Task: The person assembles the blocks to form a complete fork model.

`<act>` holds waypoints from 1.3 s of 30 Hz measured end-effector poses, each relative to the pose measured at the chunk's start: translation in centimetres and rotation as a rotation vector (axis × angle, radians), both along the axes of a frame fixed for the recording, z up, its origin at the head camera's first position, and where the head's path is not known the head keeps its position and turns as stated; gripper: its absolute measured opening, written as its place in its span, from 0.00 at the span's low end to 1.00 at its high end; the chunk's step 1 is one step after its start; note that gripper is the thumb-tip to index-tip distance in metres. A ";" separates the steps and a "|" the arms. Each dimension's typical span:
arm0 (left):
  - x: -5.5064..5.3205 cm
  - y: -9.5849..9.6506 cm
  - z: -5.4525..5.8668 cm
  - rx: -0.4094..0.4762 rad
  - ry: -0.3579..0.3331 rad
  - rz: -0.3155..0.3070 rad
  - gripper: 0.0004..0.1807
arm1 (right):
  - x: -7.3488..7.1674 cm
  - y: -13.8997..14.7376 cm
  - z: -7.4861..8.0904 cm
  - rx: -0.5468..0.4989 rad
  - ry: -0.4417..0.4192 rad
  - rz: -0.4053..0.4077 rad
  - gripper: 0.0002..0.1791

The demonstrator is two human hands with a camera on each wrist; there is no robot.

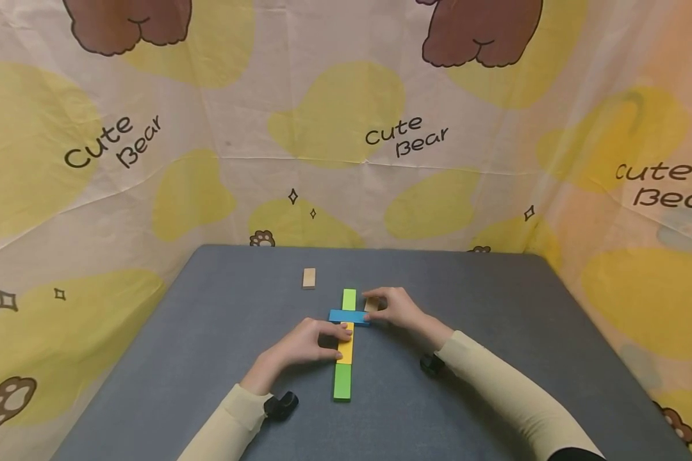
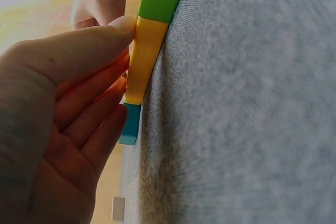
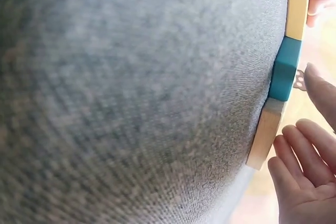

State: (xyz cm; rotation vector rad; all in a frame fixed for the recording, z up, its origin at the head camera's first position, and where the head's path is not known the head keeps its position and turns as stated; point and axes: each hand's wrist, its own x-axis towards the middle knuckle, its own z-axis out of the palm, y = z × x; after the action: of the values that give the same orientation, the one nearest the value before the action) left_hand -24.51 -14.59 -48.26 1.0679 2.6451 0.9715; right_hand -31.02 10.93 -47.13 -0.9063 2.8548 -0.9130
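Note:
A row of flat blocks runs away from me in the head view: a green block (image 1: 343,383) nearest, then a yellow block (image 1: 345,349), a blue block (image 1: 346,316) lying crosswise, and another green block (image 1: 349,299) beyond. My left hand (image 1: 310,341) rests its fingertips on the yellow block, thumb at its left edge near the first green block. Around the right end of the blue block stands my right hand (image 1: 398,307). Its fingers arch over a plain wooden block (image 3: 266,132), partly hidden in the head view. In the right wrist view, its thumb is apart from the blue block.
Another plain wooden block (image 1: 309,278) lies farther back, left of the row. Everything sits on a grey cloth-covered table (image 1: 254,282). Behind it hangs a patterned curtain (image 1: 323,134). Black camera bands (image 1: 281,406) are on both wrists.

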 end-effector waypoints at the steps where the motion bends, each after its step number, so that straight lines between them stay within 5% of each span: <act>1: 0.0 0.0 0.0 -0.001 -0.001 0.000 0.20 | 0.0 0.0 -0.1 0.003 0.005 0.003 0.30; 9: -0.3 0.0 0.0 -0.006 0.026 -0.014 0.20 | 0.0 -0.1 -0.3 0.036 0.029 0.001 0.28; 15: -1.0 -0.3 0.1 0.096 0.049 -0.002 0.19 | 0.2 0.1 -0.2 0.043 0.027 -0.013 0.27; 28: -5.1 -2.8 0.0 0.241 0.114 0.296 0.22 | 0.1 0.1 -0.6 0.042 0.035 -0.012 0.27; 39: -9.5 -4.4 0.0 0.184 0.092 0.499 0.29 | 0.1 0.1 -0.6 0.035 0.028 -0.018 0.27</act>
State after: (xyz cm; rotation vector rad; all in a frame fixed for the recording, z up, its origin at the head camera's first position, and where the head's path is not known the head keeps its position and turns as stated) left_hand -34.01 -18.96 -48.30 0.4844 3.0181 1.2986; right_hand -30.95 11.08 -47.73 -0.8981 2.8972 -0.8562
